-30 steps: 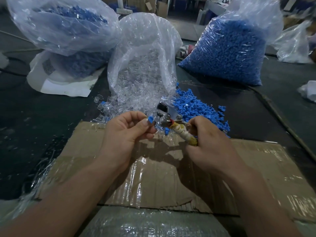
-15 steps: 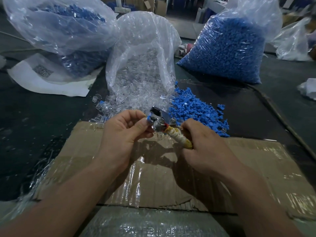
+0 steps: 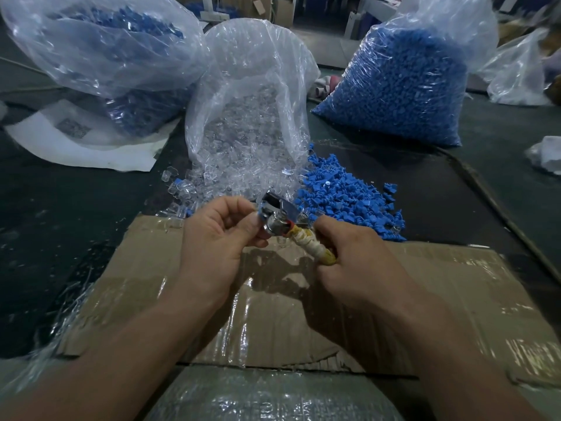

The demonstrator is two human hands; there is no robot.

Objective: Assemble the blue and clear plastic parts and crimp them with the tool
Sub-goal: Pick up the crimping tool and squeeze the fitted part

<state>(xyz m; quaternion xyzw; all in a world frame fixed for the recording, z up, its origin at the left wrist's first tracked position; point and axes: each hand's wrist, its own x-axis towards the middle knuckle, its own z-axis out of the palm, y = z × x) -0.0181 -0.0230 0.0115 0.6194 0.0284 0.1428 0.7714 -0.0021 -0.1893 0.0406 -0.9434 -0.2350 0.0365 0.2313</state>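
My right hand (image 3: 358,262) grips the yellowish wrapped handle of a metal crimping tool (image 3: 277,215), whose shiny jaws point up and left. My left hand (image 3: 218,238) pinches a small blue and clear part (image 3: 260,210) between thumb and forefinger, right at the tool's jaws; most of the part is hidden by my fingers and the metal. Behind my hands lie a loose pile of blue parts (image 3: 343,199) and a spill of clear parts (image 3: 212,183) from an open clear bag (image 3: 252,95).
A flattened, taped cardboard sheet (image 3: 455,299) lies under my hands on the dark table (image 3: 60,223). A full bag of blue parts (image 3: 403,83) stands back right, another bag (image 3: 106,47) back left on white paper (image 3: 82,147). More plastic bags lie far right.
My left hand brought the small blue part up against the tool's jaws. Both hands rose slightly toward the piles.
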